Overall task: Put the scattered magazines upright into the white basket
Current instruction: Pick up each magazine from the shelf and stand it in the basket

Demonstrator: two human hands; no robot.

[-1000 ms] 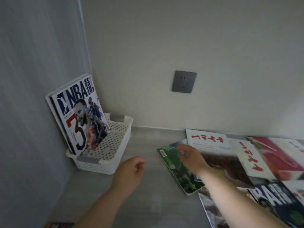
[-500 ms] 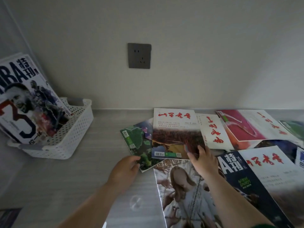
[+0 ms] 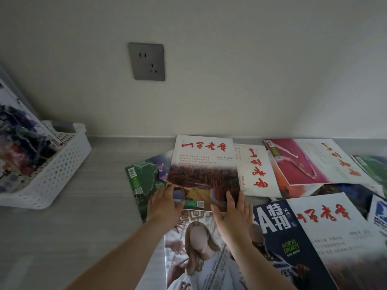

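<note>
My left hand (image 3: 165, 203) pinches the near corner of the red-titled, brown-field paper magazine (image 3: 204, 170) (topmost, so easiest lifted); my right hand (image 3: 232, 212), fingers straight, steadies it.

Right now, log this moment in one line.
stage: grasp | left hand: pinches field-cover magazine at near corner | right hand: flat on its near edge | white basket: far left, partly filled

basket (image 3: 67, 164) at 9 o'clock; a magazine (image 3: 21, 141) leans in it | scattered magazines (image 3: 205, 164) overlap from 3 to 6 | socket (image 3: 146, 61) at 12
</note>
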